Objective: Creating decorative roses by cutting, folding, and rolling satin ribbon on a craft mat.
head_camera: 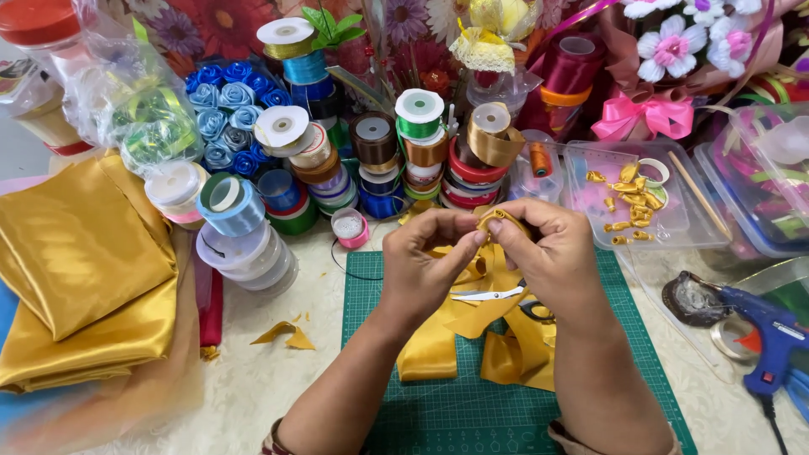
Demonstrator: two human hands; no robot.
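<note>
Item: small gold ribbon piece [495,221], pinched between the fingers of our left hand [421,265] and right hand [552,257], both clenched on it from either side, equally near. It sits at the fingertips, above the green cutting mat [472,404]; loose gold ribbon [438,350] and scissors [493,295] lie directly below the fingers.

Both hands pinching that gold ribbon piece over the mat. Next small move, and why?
Probably keep rolling: the left hand and right hand pinch a small curled gold ribbon piece between fingertips above the green cutting mat, and it looks only partly wound. Similar finished gold pieces lie in the clear plastic tray, so I would tighten the curl before setting it there.
</note>
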